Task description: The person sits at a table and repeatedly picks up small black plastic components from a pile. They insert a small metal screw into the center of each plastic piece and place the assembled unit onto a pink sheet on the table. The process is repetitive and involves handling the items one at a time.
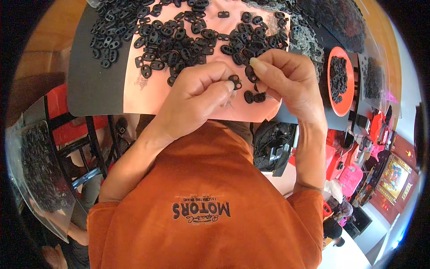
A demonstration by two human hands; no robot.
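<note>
My left hand (195, 96) pinches a small black oval plastic piece with two holes (234, 81) between thumb and forefinger. My right hand (286, 78) is close beside it, fingers curled, gripping another black piece (251, 73) at its fingertips. Both hands hover over a pink mat (134, 96) on a dark board (92, 85). A heap of several like black pieces (179, 38) covers the far part of the mat. Two loose pieces (254, 96) lie just under my right hand.
An orange dish (332, 96) with black pieces stands at the right. A clear bag of black pieces (38, 166) hangs at the lower left. More black parts fill the far right corner (331, 20). A black bag (273, 145) sits under the table edge.
</note>
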